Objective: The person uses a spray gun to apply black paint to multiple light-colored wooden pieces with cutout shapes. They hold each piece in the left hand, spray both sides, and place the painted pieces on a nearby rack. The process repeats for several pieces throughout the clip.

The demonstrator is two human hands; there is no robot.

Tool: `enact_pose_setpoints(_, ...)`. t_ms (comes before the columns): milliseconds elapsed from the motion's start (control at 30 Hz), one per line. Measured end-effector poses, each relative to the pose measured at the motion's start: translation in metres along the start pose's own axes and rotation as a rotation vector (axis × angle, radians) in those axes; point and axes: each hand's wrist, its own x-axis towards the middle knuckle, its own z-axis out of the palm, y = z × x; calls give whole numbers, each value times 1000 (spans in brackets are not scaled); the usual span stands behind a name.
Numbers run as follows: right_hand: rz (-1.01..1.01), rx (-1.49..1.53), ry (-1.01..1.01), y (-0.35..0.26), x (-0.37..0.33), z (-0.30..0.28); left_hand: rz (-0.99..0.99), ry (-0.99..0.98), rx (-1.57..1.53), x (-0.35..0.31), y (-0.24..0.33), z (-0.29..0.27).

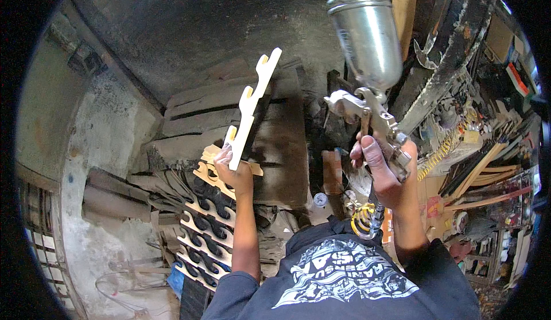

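My left hand grips the lower end of a pale wooden strip with hook-shaped notches along one side, held up at a slant. In my right hand is a metal spray gun, my fingers wrapped round its handle. A large silver cup sits on top of the gun, and its nozzle faces left toward the strip, some distance away. A hose hangs from the base of the handle. Below my left hand, several similar notched wooden pieces lie in a row on a dark board.
Dark, dusty boards stand ahead of me, beyond the strip. A yellow coiled hose hangs at the right, near a pile of long wooden strips. A concrete wall rises at the left. A blue bag lies low on the left.
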Motion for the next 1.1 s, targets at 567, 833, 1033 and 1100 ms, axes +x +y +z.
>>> enact_pose_setpoints(567,44,-9,29,1,41,-2,47,-35,-56,1,12,-44)
enact_pose_setpoints(833,37,54,132,57,47,10,-965,92,-780,-16,71,-44)
enact_pose_setpoints(1033,146,271,144,83,13,23,-1611,209,-1674,-24,130,-22)
enact_pose_setpoints(1100,186,299,163,82,7,18,-1439,-7,-1454,-16,120,-18)
